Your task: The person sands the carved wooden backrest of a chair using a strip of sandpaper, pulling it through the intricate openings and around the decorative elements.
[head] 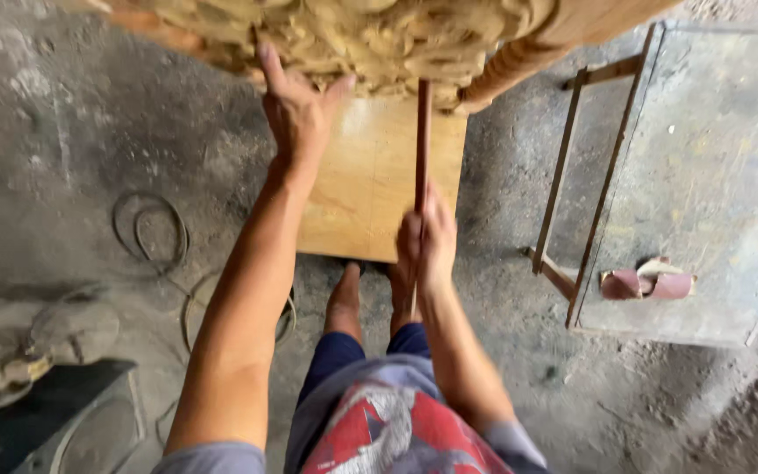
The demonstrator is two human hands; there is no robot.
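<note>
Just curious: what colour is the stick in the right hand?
Reddish-brown stick, gripped by the right hand; head view.

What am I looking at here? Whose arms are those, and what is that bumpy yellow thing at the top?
A camera worn on a person's head took this, looking down at their own arms and legs. The bumpy thing is a carved wooden piece, pale yellow. The left hand presses flat against it. The right hand grips a thin reddish-brown stick-like tool pointing up at the carving. A flat wooden board sits below. The floor is dusty grey, with a loop of cable, and a metal table stands nearby.
</note>
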